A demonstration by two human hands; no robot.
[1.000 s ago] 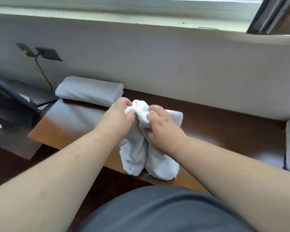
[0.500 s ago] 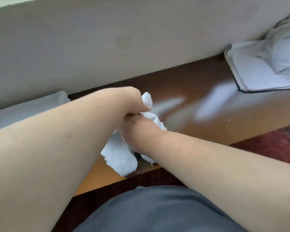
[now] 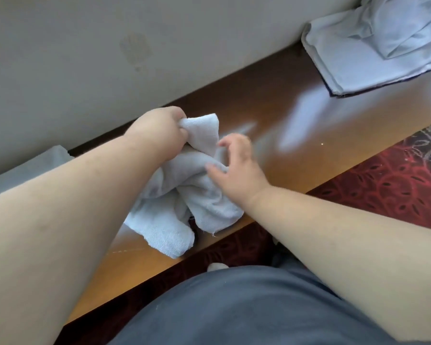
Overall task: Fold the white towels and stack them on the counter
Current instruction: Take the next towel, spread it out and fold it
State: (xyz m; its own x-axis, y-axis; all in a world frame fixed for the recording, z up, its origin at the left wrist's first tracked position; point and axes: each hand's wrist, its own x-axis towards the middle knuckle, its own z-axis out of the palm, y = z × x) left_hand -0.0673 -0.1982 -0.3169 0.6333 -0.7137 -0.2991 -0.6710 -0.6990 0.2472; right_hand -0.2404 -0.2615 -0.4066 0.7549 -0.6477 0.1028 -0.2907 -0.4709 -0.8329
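Two hands work one crumpled white terry towel point(image 3: 184, 192) at centre frame on the glossy wooden counter point(image 3: 296, 135): left hand point(image 3: 159, 130) clamped on it, right hand point(image 3: 237, 168) spread, touching. Next: find corners, flatten.

— What sort of place is this?
— It looks like a hotel or guest room, though I can't be certain.
— What suggests that?
— A glossy wooden counter point(image 3: 271, 100) runs along a plain pale wall point(image 3: 110, 46), and the floor has a dark red patterned carpet point(image 3: 393, 185).
— Anything else?
— White linen point(image 3: 373, 41) lies heaped on the counter's far end, and a white towel point(image 3: 197, 192) lies nearer.
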